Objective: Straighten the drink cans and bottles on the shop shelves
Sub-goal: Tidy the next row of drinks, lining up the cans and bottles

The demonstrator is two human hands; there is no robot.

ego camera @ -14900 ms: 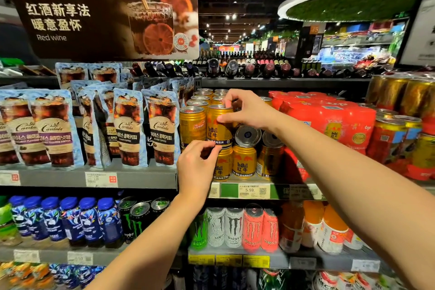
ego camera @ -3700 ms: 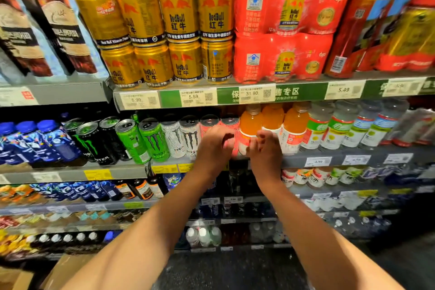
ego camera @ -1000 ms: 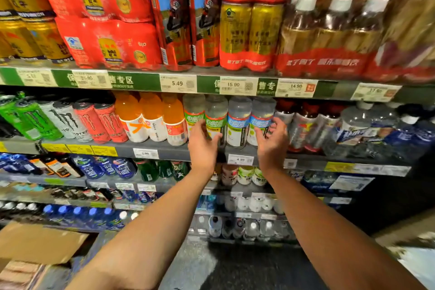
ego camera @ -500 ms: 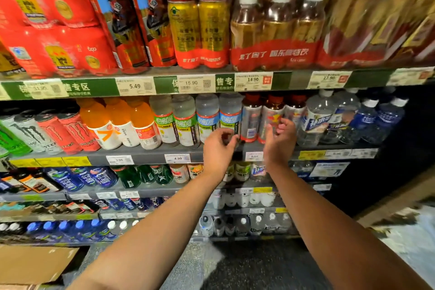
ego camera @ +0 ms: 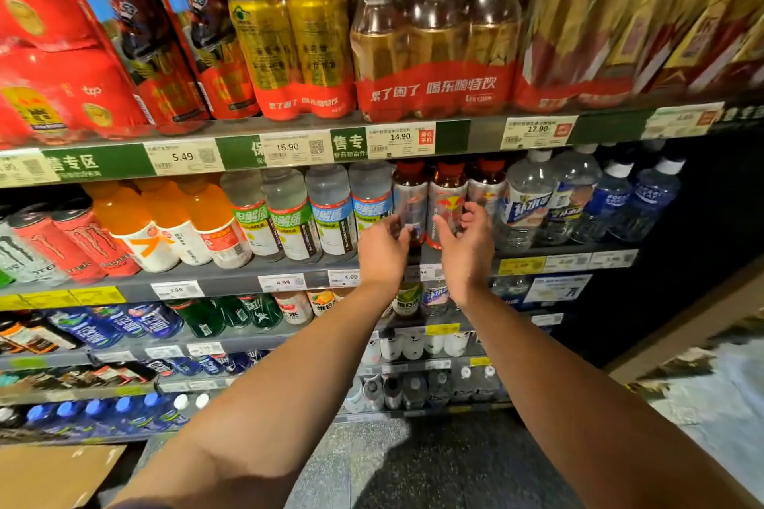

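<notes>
A person's two bare arms reach toward the second shelf (ego camera: pixel 231 281) of a shop's drinks display, where three red-capped bottles (ego camera: pixel 448 198) with silver labels stand in a row between clear electrolyte bottles (ego camera: pixel 330 215) on the left and larger clear water bottles (ego camera: pixel 525 202) on the right. The left hand (ego camera: pixel 382 248) is raised in front of the leftmost red-capped bottle, its fingers loosely curled at the bottle's lower label; whether they grip it or merely touch it cannot be told. The right hand (ego camera: pixel 465 244) hovers just beside the middle and right red-capped bottles, fingers spread and half bent, with nothing held. Farther left on the same shelf stand orange drink bottles (ego camera: pixel 165 223) and red energy-drink cans (ego camera: pixel 78 244), leaning in the wide-angle view. On the shelf above sit shrink-wrapped packs of amber bottles (ego camera: pixel 434 41) and gold cans (ego camera: pixel 293 50), with price tags (ego camera: pixel 399 138) along the green shelf edge. Lower shelves hold green, blue and white bottles. A cardboard sheet (ego camera: pixel 53 475) lies on the floor at near left.
</notes>
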